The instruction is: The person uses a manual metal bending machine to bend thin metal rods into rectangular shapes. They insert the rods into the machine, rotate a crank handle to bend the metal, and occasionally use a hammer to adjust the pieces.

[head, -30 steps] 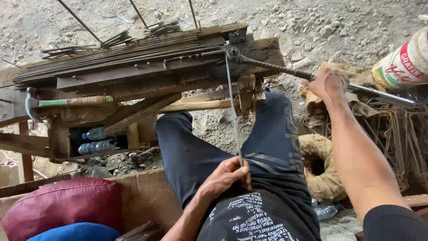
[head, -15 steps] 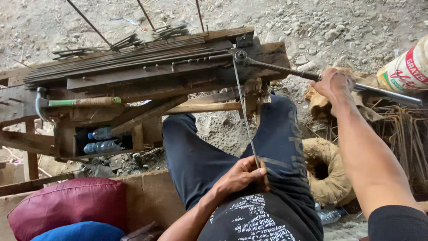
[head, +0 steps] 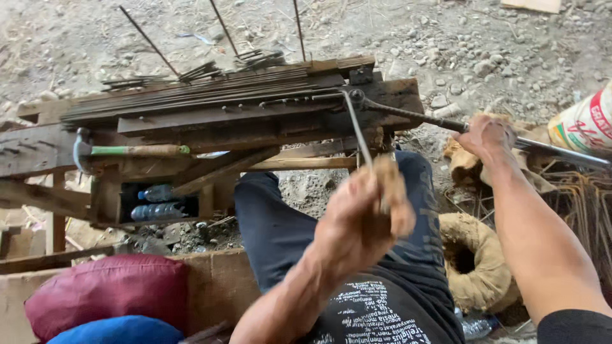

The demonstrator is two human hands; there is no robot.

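My left hand (head: 363,223) is closed around the near end of a thin steel rod (head: 357,130) and is blurred by motion above my lap. The rod's far end sits at the bending pins on a wooden workbench (head: 210,127). My right hand (head: 488,137) grips the long metal lever bar (head: 421,118), which runs from the pins out to the right. I sit in dark trousers with my legs stretched toward the bench.
A hammer with a green handle (head: 127,151) lies on the bench's left side. Plastic water bottles (head: 156,202) rest in a box under the bench. Straight rods (head: 191,92) lie stacked along the bench top. Bent rods (head: 583,197) are piled at right, near a sack (head: 583,124) and a cloth ring (head: 472,261). Cushions (head: 108,296) lie at lower left.
My left hand has lifted from my lap and moved up and right with the rod's near end. My right hand stays on the lever bar.
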